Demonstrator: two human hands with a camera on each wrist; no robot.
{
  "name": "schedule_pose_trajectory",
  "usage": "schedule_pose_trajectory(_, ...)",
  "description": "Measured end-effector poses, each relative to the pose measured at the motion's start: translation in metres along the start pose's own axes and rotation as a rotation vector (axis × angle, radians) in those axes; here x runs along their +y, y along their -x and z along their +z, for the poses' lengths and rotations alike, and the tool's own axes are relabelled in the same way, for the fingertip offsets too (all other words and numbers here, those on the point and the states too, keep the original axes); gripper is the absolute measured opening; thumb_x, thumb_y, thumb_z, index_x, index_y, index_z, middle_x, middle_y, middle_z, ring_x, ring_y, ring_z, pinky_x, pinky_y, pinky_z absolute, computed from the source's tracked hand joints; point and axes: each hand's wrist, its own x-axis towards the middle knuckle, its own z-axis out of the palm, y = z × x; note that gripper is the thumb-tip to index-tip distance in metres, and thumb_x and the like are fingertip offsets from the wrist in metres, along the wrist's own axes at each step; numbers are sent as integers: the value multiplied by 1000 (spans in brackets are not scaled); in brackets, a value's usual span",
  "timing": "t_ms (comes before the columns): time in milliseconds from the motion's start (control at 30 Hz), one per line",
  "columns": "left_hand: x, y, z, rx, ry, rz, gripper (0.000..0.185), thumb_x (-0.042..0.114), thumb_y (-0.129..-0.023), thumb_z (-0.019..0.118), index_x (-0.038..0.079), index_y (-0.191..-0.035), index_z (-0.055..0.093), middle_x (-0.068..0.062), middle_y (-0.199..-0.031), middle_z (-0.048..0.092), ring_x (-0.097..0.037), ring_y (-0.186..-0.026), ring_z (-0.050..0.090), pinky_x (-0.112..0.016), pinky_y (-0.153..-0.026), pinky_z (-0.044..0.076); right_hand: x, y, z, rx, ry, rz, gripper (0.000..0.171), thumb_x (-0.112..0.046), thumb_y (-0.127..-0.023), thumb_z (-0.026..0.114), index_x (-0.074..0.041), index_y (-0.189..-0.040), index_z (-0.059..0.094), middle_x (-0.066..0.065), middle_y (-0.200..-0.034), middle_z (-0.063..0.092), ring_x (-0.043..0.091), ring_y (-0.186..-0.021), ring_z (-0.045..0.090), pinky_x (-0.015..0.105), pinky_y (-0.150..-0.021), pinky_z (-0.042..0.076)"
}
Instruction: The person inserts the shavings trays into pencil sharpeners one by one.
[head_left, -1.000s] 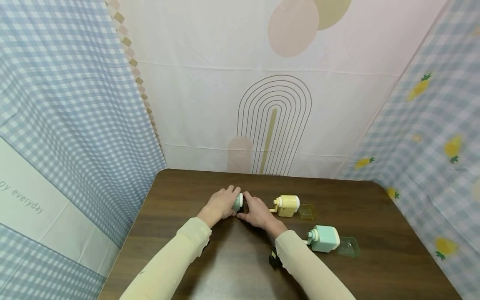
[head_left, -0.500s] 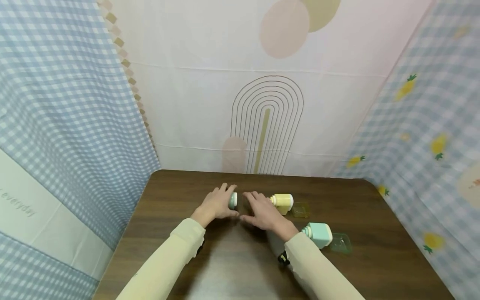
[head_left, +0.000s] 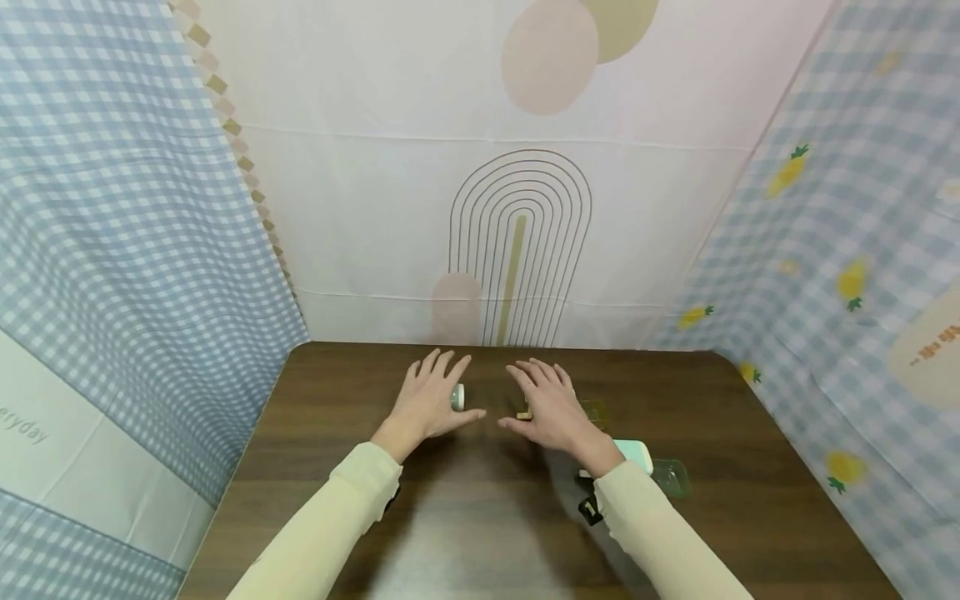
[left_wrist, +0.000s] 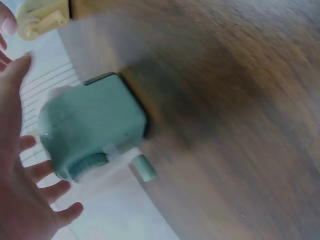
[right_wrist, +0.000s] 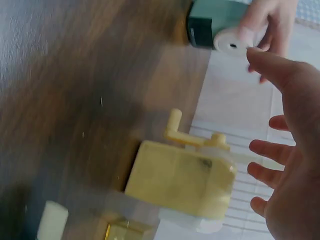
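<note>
My left hand (head_left: 423, 396) is spread beside a dark green crank pencil sharpener (left_wrist: 95, 122), its fingers extended past the body and not gripping it. In the left wrist view the sharpener's crank handle (left_wrist: 145, 167) points toward the table. My right hand (head_left: 553, 410) hovers with fingers apart over a yellow crank pencil sharpener (right_wrist: 182, 180), which it mostly hides in the head view. Fingers and thumb of that hand hold nothing. The two hands face each other, thumbs pointing inward with a gap between them.
A mint pencil sharpener (head_left: 634, 454) stands partly behind the right forearm, with a clear green tray (head_left: 671, 478) beside it. A clear yellow tray (head_left: 595, 412) lies right of the yellow sharpener. Cloth (head_left: 375, 208) hangs along the back edge of the brown table (head_left: 465, 517).
Both hands have let go of the green sharpener and opened out. The right hand has moved right, over the yellow sharpener. The whole scene has shifted left as the head view turned.
</note>
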Motion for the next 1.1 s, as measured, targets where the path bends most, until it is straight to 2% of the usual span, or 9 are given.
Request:
schedule_pose_trajectory(100,3,-3,-3,56,22,14,105,88,-91,47,25,-171,23,-9,-174,24,-36,-161,18,-61,-125,24,4,3,-6,21,3,-12,100,-63,-88,80,-13,-164,40,16,-164,42,41,-154,32,70,-121,22)
schedule_pose_trajectory(200,7,-5,-8,81,63,17,106,91,-90,43,26,-171,21,-7,-176,19,-35,-162,13,-61,-126,21,8,7,-13,35,-2,-14,106,-65,-86,81,-14,-167,34,16,-168,36,42,-156,28,71,-122,19)
schedule_pose_trajectory(467,21,-4,-19,51,105,14,108,93,-88,42,31,-172,12,-5,-177,-1,-35,-163,1,-62,-128,14,18,16,-30,15,-69,54,116,-73,-82,78,-16,-170,26,15,-172,29,41,-159,22,74,-120,18)
schedule_pose_trajectory(700,29,-6,-19,59,98,34,107,92,-90,40,30,-172,11,-8,-178,1,-38,-163,7,-63,-127,17,31,25,-38,8,-90,74,118,-73,-82,78,-17,-171,22,17,-172,27,43,-158,21,74,-121,16)
schedule_pose_trajectory(933,41,-12,-19,31,94,44,106,93,-90,37,34,-171,2,-5,-178,-2,-34,-163,0,-60,-128,14,44,30,-48,-30,-87,88,118,-74,-83,77,-15,-171,22,17,-173,25,43,-159,20,73,-121,16)
schedule_pose_trajectory(1100,51,-17,-13,39,93,57,105,90,-91,42,33,-172,5,-6,-178,-4,-35,-163,2,-60,-128,16,52,32,-53,-48,-77,84,115,-69,-84,79,-14,-170,24,19,-170,29,46,-155,27,76,-118,20)
